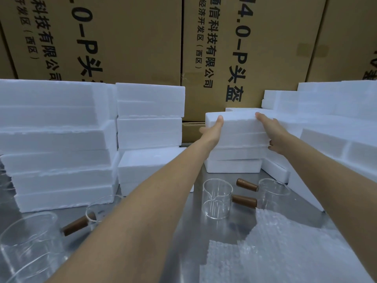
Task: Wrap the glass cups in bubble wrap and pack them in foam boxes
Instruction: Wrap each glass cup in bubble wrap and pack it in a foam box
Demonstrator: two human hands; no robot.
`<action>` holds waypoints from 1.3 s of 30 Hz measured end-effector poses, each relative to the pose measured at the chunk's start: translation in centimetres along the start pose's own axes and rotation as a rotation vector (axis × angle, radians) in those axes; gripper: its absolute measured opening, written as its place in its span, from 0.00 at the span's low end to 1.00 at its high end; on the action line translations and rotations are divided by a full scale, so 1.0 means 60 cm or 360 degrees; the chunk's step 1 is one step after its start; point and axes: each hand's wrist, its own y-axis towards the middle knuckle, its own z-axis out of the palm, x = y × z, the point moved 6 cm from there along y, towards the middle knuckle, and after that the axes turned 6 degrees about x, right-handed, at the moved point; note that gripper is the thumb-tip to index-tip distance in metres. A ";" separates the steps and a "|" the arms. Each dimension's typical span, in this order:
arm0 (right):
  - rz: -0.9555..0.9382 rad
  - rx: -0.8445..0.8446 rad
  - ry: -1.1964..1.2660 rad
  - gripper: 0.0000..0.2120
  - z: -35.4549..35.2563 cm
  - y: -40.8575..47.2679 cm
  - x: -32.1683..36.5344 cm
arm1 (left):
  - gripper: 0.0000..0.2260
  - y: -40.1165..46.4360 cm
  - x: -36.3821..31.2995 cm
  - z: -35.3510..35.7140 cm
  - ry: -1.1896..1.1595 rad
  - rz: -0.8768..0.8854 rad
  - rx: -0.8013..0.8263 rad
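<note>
Bubble wrap (285, 248): knobbly clear sheets, cut off at the lower edge of the bench (183, 221).
Glass cups (217, 198): clear, empty, brown handles; left ones partly cropped.
Foam box (236, 127): white, closed, contents hidden, atop a stack.
Left hand (212, 129): fingers round its left end.
Right hand (271, 131): fingers round its right end.
Cardboard cartons (132, 37): behind.

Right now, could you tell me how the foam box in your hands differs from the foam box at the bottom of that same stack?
The held foam box is topmost, gripped by the left hand and right hand; the bottom foam box rests untouched on the table. The held one shows more of its front. Both are white foam.
</note>
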 end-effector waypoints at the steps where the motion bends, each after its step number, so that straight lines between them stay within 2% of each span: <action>1: 0.0015 0.0006 -0.0001 0.38 0.002 0.001 -0.005 | 0.36 0.002 0.001 -0.001 -0.0001 -0.0009 -0.0003; 7: 0.0089 0.0115 0.0102 0.38 0.011 -0.003 -0.028 | 0.32 0.008 0.014 0.007 -0.0221 -0.0025 0.0028; 14: 0.0086 0.0043 0.0059 0.38 0.008 -0.005 -0.029 | 0.31 0.012 0.024 0.007 -0.0516 0.0069 -0.0003; 19: 0.0052 0.0020 -0.0006 0.37 0.007 -0.007 -0.020 | 0.32 0.015 0.022 -0.002 -0.0443 0.0127 -0.0022; 26: 0.0090 -0.0051 0.0005 0.35 0.008 -0.013 -0.030 | 0.29 0.013 0.025 -0.002 -0.0218 0.0010 -0.0111; 33: 0.0223 -0.0031 -0.0182 0.40 0.007 -0.030 -0.011 | 0.38 -0.010 0.022 0.003 -0.0113 -0.0255 -0.0035; 39: 0.0189 -0.0086 -0.0275 0.43 0.014 -0.067 0.037 | 0.36 -0.051 -0.005 -0.012 -0.0113 -0.0186 -0.0068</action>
